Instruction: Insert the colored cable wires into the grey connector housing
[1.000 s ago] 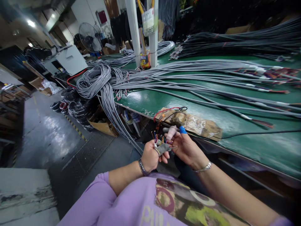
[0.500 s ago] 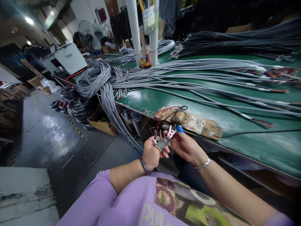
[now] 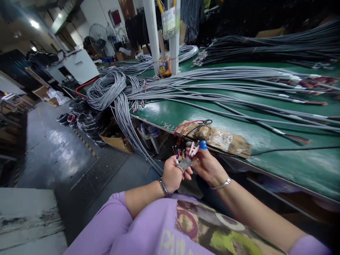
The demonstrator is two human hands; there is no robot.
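Near the bench's front edge, my left hand (image 3: 171, 176) is closed around a cable end with several thin coloured wires (image 3: 180, 152) fanning upward from it. A grey sleeve-like cover (image 3: 183, 164) sits at that hand's thumb. My right hand (image 3: 209, 168), with a blue cover (image 3: 203, 145) on its thumb tip, pinches a small pale pink clip-like tool (image 3: 194, 150) close beside the wires. Whether the tool touches a wire is too small to tell. Fingers partly hide the tool's lower part and the cable below.
A worn wooden board (image 3: 225, 141) with red and black leads lies at the front of the green bench (image 3: 156, 112). Long grey cables (image 3: 212, 86) stretch across it, and a coiled bundle (image 3: 107, 91) hangs over its left end. Behind stands a white post (image 3: 174, 53).
My right hand has shifted slightly left. The pink tool's two arms, spread apart before, now look closer together. My left hand keeps its grip on the wires.
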